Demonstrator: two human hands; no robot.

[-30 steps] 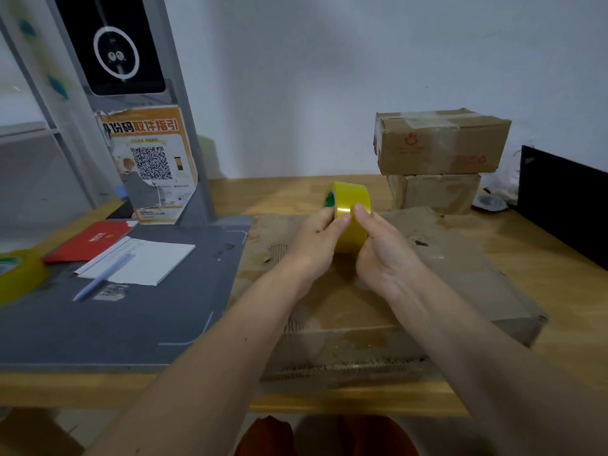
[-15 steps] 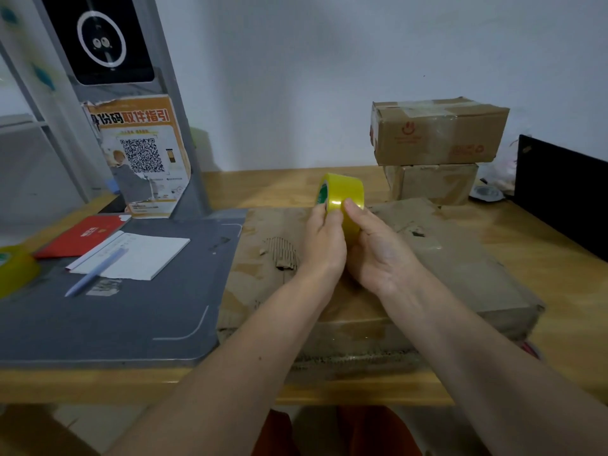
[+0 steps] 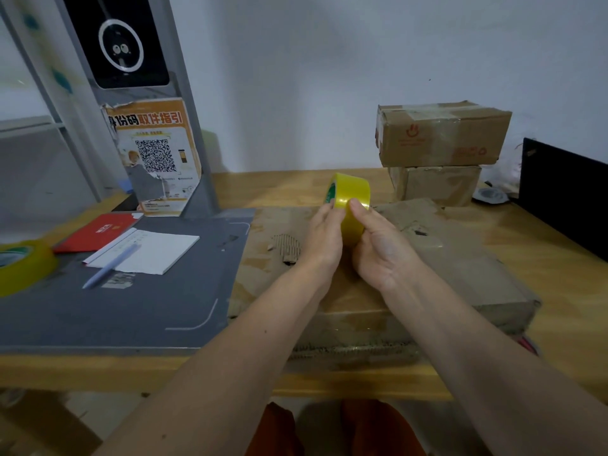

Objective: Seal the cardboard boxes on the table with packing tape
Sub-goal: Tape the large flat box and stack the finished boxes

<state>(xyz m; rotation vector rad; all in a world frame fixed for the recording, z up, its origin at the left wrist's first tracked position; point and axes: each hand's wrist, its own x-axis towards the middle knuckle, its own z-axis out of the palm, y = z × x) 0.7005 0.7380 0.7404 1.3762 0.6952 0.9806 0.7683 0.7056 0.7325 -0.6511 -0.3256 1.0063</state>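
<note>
Little has shifted: both hands still grip the tape roll (image 3: 350, 199) upright between their fingers (image 3: 357, 205), above the flat cardboard box (image 3: 460, 258).

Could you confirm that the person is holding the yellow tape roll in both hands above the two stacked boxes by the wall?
Not quite: the head view shows both hands, left hand and right hand, holding the yellow tape roll above the large flat cardboard box, not the two stacked boxes.
</note>
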